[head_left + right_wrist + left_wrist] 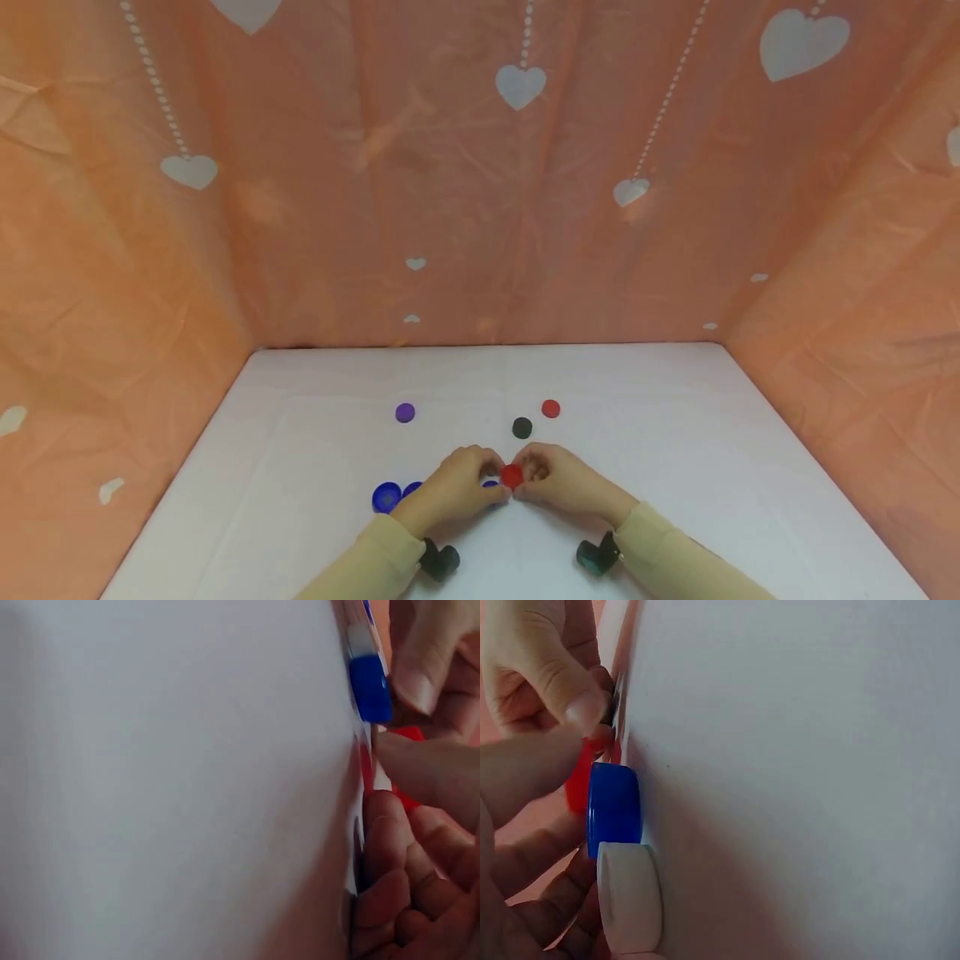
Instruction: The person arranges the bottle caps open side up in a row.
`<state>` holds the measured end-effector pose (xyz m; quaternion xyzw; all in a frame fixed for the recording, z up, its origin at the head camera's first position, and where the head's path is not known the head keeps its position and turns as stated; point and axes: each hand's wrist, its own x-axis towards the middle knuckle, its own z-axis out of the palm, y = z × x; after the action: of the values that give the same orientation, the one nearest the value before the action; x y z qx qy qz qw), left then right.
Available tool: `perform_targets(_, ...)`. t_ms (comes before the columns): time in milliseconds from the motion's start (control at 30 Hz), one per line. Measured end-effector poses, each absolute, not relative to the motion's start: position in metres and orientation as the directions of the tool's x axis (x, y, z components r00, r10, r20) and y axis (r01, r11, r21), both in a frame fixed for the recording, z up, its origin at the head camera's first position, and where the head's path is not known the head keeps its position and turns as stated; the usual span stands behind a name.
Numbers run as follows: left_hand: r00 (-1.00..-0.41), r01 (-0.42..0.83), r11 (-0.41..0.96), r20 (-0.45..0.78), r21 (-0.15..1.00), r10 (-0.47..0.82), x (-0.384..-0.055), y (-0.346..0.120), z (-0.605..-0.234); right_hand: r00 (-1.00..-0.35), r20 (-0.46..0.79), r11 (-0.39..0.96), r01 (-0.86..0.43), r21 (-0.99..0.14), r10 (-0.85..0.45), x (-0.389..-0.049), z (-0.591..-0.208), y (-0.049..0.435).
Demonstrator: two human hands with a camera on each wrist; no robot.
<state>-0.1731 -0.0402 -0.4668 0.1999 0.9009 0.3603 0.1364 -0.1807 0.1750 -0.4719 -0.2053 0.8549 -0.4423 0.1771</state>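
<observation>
A red bottle cap (512, 476) is between the fingertips of both hands, lifted off the table. The left hand (459, 485) pinches its left side with thumb and fingers, while the right hand (566, 482) pinches the right side. Just under the left fingers lies a blue bottle cap (490, 483). In the left wrist view this blue cap (615, 810) touches a white cap (632, 898), which the left hand hides in the head view. The right wrist view shows the red cap (407, 769) partly covered by the right thumb.
Left of the left hand are two more blue caps (387, 497). Farther back lie a purple cap (405, 412), a black cap (522, 427) and another red cap (551, 408). Orange cloth (480, 208) with hearts walls in the white table (322, 400).
</observation>
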Motion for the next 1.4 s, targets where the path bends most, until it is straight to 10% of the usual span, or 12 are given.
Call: perform_targets(1400, -0.868, 0.378, 0.752, -0.075, 0.54, 0.491, -0.169, -0.0309, -0.4655, -0.807, -0.21, 0.548, -0.161, -0.821, -0.552, -0.183, -0.4714, 0.1746)
